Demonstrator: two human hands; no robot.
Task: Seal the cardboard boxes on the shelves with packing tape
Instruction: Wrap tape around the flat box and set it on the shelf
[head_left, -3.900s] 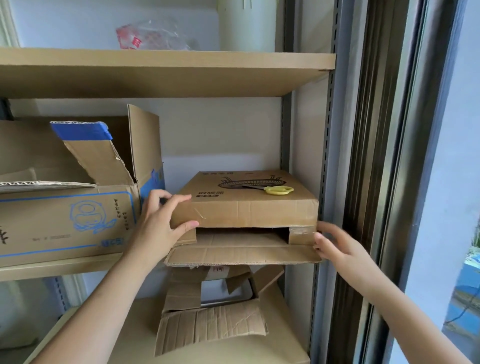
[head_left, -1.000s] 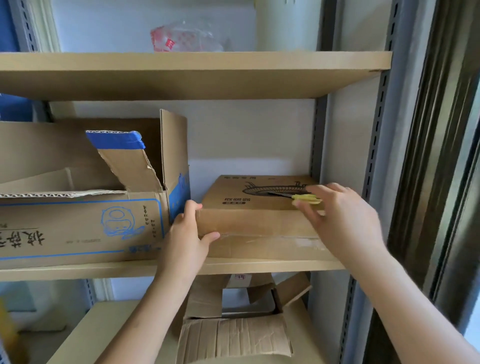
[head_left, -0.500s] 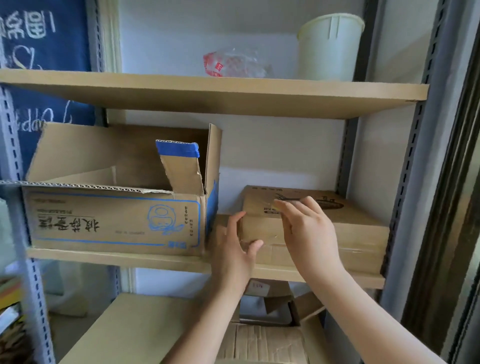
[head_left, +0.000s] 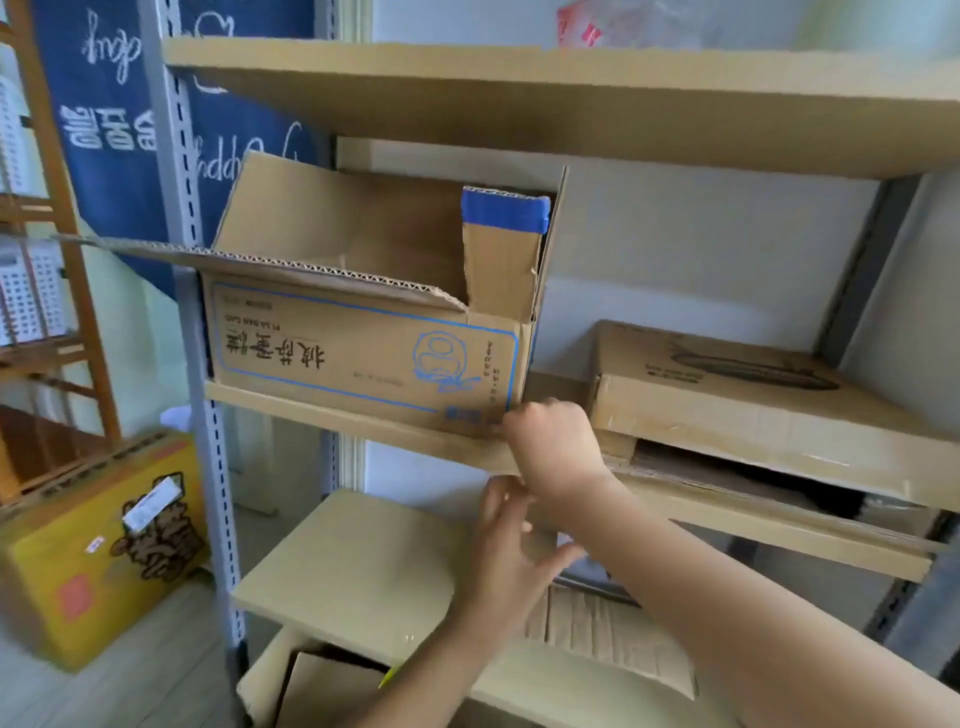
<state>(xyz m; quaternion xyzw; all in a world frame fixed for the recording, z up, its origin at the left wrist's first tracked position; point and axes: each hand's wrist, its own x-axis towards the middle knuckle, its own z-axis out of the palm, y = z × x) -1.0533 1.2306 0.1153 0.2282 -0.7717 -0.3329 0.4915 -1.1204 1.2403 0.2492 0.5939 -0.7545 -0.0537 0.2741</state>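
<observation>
Step in hand, prob.: shifting to the open blue-print box (head_left: 363, 353) for sealing; no tape in view, so next move needs flaps folded shut & tape fetched. Nearest, left hand (head_left: 511, 551) below middle shelf (head_left: 353, 421) front edge, fingers spread, holding nothing. Right hand (head_left: 550, 441) at that edge by box's lower right corner, fingers curled; grip can't be told. Flat box (head_left: 727, 405) at shelf's right end.

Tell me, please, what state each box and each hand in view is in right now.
Large printed box: flaps open, unsealed, on the middle shelf.
Flat box: top closed, front flap gaping.
Yellow box: closed, on the floor.
Right hand: fingers curled at the large box's lower corner.
Left hand: open, empty.
</observation>
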